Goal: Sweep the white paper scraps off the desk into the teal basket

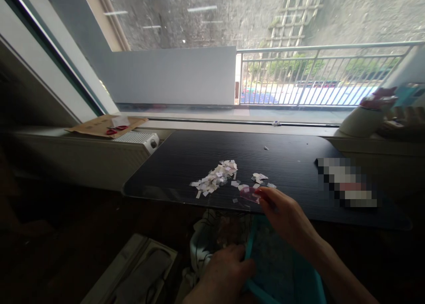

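Scraps of white paper (217, 178) lie heaped on a dark wood-grain surface (192, 149), just left of the right grip (283, 209), whose fingers pinch a translucent pink plastic piece (246, 194). A smaller cluster of scraps (259, 178) sits just beyond that grip, with loose bits near the pink edge. Lower, by the near edge of the surface, the left grip (227, 266) is closed on the rim of a turquoise bin (251, 242), its dim contents hard to make out.

Well to the right of the right grip, a pixelated item (347, 182) rests on the same surface. Far beyond both grips, daylight comes through a broad window (199, 25) onto a metal railing (282, 76) and a rough gray slope. Well to the left, red-handled scissors (117, 130) lie on a brown envelope (88, 126) above a white radiator (137, 138). In shadow to the left of the left grip, a box (109, 259) holds a gray object.
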`<state>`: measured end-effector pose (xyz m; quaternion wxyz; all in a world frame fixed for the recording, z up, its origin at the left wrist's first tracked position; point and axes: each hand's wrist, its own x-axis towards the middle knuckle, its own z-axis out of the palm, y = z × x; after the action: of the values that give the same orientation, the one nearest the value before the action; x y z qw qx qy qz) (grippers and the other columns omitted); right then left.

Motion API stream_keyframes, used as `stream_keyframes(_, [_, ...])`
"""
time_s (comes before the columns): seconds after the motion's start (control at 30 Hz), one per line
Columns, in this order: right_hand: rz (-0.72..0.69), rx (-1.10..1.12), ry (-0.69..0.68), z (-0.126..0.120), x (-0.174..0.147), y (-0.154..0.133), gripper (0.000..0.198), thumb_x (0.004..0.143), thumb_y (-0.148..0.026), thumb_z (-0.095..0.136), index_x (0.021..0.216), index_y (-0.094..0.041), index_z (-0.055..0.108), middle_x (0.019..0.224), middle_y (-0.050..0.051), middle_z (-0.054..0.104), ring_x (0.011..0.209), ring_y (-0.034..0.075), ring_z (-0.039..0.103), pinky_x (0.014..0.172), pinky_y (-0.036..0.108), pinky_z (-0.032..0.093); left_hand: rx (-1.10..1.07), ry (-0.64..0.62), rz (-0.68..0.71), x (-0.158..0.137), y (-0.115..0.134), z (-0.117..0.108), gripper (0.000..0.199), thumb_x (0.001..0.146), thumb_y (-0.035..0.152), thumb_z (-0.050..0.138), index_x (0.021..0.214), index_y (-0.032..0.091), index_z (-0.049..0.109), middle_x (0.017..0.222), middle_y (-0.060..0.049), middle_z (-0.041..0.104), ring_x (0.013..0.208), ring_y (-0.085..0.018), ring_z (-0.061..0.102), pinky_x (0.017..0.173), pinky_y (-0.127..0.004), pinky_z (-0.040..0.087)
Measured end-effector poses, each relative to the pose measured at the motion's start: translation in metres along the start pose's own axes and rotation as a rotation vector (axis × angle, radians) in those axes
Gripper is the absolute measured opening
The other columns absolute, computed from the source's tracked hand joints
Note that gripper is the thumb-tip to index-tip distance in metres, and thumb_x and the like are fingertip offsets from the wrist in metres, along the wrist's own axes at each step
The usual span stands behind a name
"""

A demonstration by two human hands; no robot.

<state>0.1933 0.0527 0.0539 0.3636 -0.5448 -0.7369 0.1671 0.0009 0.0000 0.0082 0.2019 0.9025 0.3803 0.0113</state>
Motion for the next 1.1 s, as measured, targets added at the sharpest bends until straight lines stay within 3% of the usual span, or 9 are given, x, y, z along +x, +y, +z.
stream_keyframes(0.2, [-0.051, 0.081, -0.095, 0.002, -0.013, -0.011, 0.019, 0.089, -0.017, 0.047, 0.101, -0.023, 0.060, 0.094, 0.000, 0.066, 0.084, 0.013, 0.061, 0.075, 0.023, 0.047, -0.030, -0.038, 0.007, -0.004, 0.000, -0.001, 0.026, 0.065, 0.033, 0.073, 0.082, 0.023, 0.056, 0.087, 0.000, 0.054, 0.079, -0.020, 0.055, 0.059, -0.025, 0.036])
stream_keyframes(0.4, [-0.067, 0.079, -0.054, 0.005, -0.005, -0.010, 0.019, 0.090, -0.017, 0.046, 0.102, -0.023, 0.060, 0.096, 0.002, 0.064, 0.085, 0.015, 0.060, 0.075, 0.025, 0.046, -0.022, -0.020, -0.001, -0.003, 0.000, 0.001, 0.026, 0.065, 0.031, 0.074, 0.082, 0.023, 0.055, 0.088, 0.000, 0.054, 0.081, -0.021, 0.055, 0.058, -0.025, 0.035])
stream_keyframes(0.57, [-0.082, 0.095, -0.134, 0.004, -0.012, -0.009, 0.019, 0.091, -0.017, 0.045, 0.102, -0.023, 0.060, 0.094, 0.002, 0.065, 0.084, 0.014, 0.060, 0.075, 0.025, 0.047, -0.055, -0.013, 0.003, -0.003, -0.007, 0.003, 0.027, 0.065, 0.034, 0.075, 0.080, 0.023, 0.055, 0.087, 0.001, 0.054, 0.079, -0.020, 0.054, 0.059, -0.025, 0.035])
stream_keyframes(0.63, [-0.078, 0.083, -0.101, -0.004, -0.017, 0.000, 0.019, 0.091, -0.019, 0.046, 0.104, -0.023, 0.059, 0.095, 0.002, 0.065, 0.085, 0.014, 0.061, 0.076, 0.025, 0.048, -0.060, 0.004, 0.001, -0.005, -0.010, 0.004, 0.025, 0.068, 0.034, 0.073, 0.080, 0.023, 0.054, 0.087, 0.001, 0.054, 0.080, -0.020, 0.054, 0.061, -0.025, 0.036])
stream_keyframes(0.8, [0.026, -0.040, 0.136, -0.028, -0.020, 0.033, 0.019, 0.089, -0.023, 0.050, 0.106, -0.023, 0.060, 0.101, 0.004, 0.067, 0.088, 0.017, 0.063, 0.074, 0.026, 0.050, -0.078, 0.033, -0.009, -0.007, -0.017, 0.011, 0.022, 0.067, 0.026, 0.071, 0.076, 0.022, 0.051, 0.086, 0.001, 0.053, 0.079, -0.018, 0.053, 0.059, -0.024, 0.034])
stream_keyframes(1.0, [0.055, -0.039, 0.036, -0.036, -0.021, 0.041, 0.022, 0.088, -0.023, 0.049, 0.106, -0.020, 0.060, 0.100, 0.005, 0.069, 0.085, 0.017, 0.065, 0.071, 0.027, 0.053, -0.053, 0.051, -0.012, -0.006, -0.024, 0.022, 0.021, 0.063, 0.024, 0.068, 0.073, 0.022, 0.050, 0.084, 0.001, 0.052, 0.078, -0.019, 0.052, 0.058, -0.024, 0.034])
stream_keyframes(1.1, [0.082, -0.068, 0.070, -0.037, -0.017, 0.041, 0.023, 0.087, -0.023, 0.049, 0.107, -0.019, 0.060, 0.099, 0.007, 0.069, 0.082, 0.018, 0.065, 0.069, 0.028, 0.053, -0.069, 0.060, -0.020, -0.006, -0.025, 0.022, 0.020, 0.063, 0.020, 0.067, 0.073, 0.021, 0.049, 0.086, 0.000, 0.053, 0.079, -0.019, 0.052, 0.060, -0.025, 0.034])
